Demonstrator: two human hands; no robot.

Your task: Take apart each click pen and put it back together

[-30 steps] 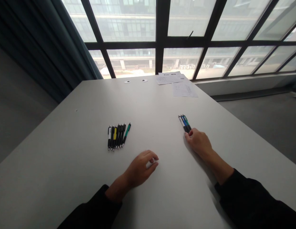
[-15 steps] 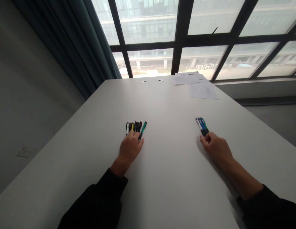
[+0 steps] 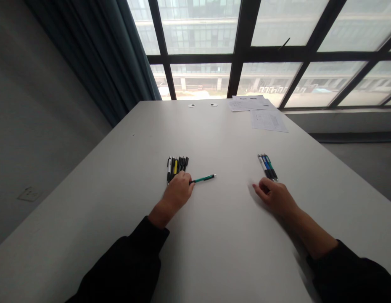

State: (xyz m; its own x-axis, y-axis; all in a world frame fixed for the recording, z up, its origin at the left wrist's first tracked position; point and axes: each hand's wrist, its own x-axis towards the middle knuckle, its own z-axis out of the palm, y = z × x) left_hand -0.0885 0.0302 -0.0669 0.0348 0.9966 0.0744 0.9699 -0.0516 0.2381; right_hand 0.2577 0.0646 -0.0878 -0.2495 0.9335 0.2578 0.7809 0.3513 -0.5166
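Note:
My left hand (image 3: pixel 177 189) is closed, with a green pen (image 3: pixel 203 179) pinched at the thumb and pointing right, its tip end hidden by the fingers. Just beyond that hand lies a row of pens: a white-and-black pen (image 3: pixel 169 165), a yellow-and-black pen (image 3: pixel 175 165) and several black pens (image 3: pixel 183 162). The hand covers their lower ends. On the right, three pens lie side by side: white (image 3: pixel 262 162), blue (image 3: pixel 266 164) and green (image 3: pixel 270 165). My right hand (image 3: pixel 276 197) is just below them, empty, thumb apart from the curled fingers.
The pens lie on a white table (image 3: pixel 220 235). Sheets of paper (image 3: pixel 268 120) rest at its far right corner, and two round cable-hole covers (image 3: pixel 191 105) sit near the far edge. Beyond are windows and a blue curtain (image 3: pixel 97 54).
The green pen at my left hand has swung from pointing away to pointing right. My right hand has let go of the three right-hand pens and shifted slightly left and nearer.

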